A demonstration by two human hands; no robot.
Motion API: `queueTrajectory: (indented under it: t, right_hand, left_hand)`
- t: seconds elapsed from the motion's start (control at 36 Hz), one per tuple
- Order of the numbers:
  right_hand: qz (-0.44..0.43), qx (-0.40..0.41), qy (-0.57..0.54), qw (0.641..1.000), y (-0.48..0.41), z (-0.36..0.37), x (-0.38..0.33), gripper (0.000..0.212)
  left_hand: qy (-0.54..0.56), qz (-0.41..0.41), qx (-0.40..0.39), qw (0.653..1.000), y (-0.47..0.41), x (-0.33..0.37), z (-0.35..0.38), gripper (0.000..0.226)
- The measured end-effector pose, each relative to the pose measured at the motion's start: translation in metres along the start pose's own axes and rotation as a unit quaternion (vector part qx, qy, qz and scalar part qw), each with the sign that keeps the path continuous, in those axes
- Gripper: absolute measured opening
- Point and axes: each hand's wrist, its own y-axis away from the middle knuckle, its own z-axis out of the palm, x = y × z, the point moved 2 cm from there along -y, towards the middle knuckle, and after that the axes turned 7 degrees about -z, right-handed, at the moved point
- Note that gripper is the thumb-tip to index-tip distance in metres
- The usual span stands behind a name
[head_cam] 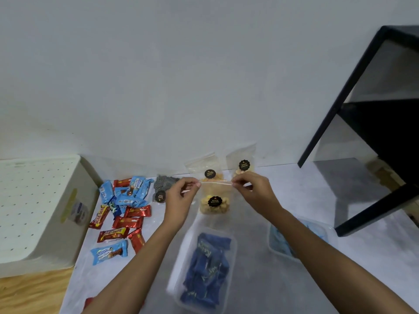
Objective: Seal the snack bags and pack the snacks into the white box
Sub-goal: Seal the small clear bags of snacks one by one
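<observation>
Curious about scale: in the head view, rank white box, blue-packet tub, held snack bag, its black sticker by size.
1. white box, partly cut off
2. blue-packet tub, nearest the camera
3. held snack bag
4. black sticker

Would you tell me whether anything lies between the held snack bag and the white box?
Yes: wrapped bars and a dark pouch lie between the snack bag, pinched by the left hand and right hand, and the white box. Carried high, it would likely clear them.
</observation>
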Motion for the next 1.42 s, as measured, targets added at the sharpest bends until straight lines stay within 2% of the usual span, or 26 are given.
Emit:
queueTrajectory:
  t: [0.08,0.19,0.33,0.5,0.69,1.0,1.14,1.25,1.36,1.42]
  right_hand:
    - [0.010,0.024,-0.008,1.000,-0.007,-0.030,0.015,0.009]
    - [0.029,0.040,0.009,0.999,-0.018,-0.060,0.041,0.010]
    - [0.023,0.028,0.069,0.997,-0.038,-0.080,0.080,0.008]
    - [0.001,0.044,0.088,0.995,-0.073,-0.078,0.111,0.008]
    - [0.021,0.044,0.082,0.995,-0.100,-0.070,0.120,0.009]
    - [-0.010,0.062,0.124,0.990,-0.097,-0.061,0.067,0.018]
    - [-0.049,0.001,0.142,0.989,-0.086,-0.013,0.033,0.019]
    - [-0.054,-0.114,0.124,0.984,-0.074,0.050,0.012,0.026]
    - [-0.117,-0.267,0.134,0.947,-0.066,0.119,0.004,0.041]
    - [-0.166,-0.340,0.176,0.909,-0.063,0.150,0.000,0.053]
  left_hand:
    - [-0.004,-0.003,-0.027,1.000,-0.009,0.007,0.031,0.012]
    - [0.019,-0.049,-0.039,0.998,-0.021,0.008,0.074,0.010]
    - [0.026,-0.097,-0.061,0.993,-0.043,0.002,0.116,0.006]
    - [0.024,-0.094,0.004,0.995,-0.071,-0.005,0.141,0.006]
    - [-0.014,-0.088,0.045,0.995,-0.091,-0.006,0.146,0.006]
    - [-0.077,-0.085,-0.007,0.993,-0.076,-0.002,0.097,0.017]
    - [-0.172,-0.085,0.028,0.981,-0.054,-0.013,0.028,0.017]
    - [-0.248,-0.161,0.079,0.952,-0.020,-0.045,-0.029,0.019]
    - [-0.282,-0.336,0.139,0.888,0.021,-0.067,-0.060,0.076]
    - [-0.273,-0.399,0.146,0.863,0.035,-0.077,-0.066,0.087]
